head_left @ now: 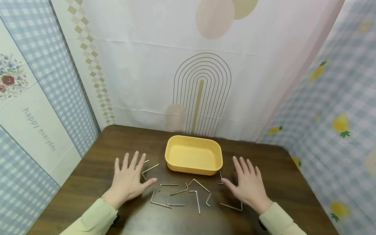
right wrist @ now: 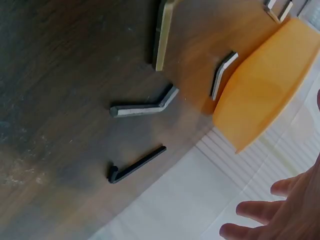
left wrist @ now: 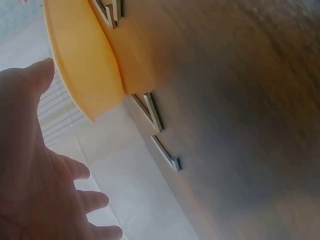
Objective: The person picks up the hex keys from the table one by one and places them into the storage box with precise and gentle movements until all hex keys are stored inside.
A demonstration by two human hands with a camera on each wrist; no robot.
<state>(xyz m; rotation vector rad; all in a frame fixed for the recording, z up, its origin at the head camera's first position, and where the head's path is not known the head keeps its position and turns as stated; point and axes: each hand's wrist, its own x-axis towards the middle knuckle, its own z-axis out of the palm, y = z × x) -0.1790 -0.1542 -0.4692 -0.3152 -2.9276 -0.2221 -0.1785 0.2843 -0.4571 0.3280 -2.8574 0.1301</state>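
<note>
My left hand [head_left: 127, 183] spreads its fingers over the left of the table, holding nothing. Beside its fingers lies a brass-coloured hex key [head_left: 150, 168]. On the other side my right hand [head_left: 250, 186], fingers spread too, holds nothing; its thumb overlaps the end of a hex key [head_left: 221, 177] by the bin. Another hex key [head_left: 231, 207] lies below that hand. The right wrist view shows a black hex key [right wrist: 140, 164], mostly hidden by the hand in the head view. Between the hands lie several more, including a silver hex key [head_left: 197, 202] and a short one [head_left: 207, 200].
A yellow rectangular bin [head_left: 192, 169], with nothing in it, stands at the back middle of the dark wooden table [head_left: 123, 137]. Right behind the table hangs a white patterned cloth [head_left: 141, 81], with checked cloths on both sides.
</note>
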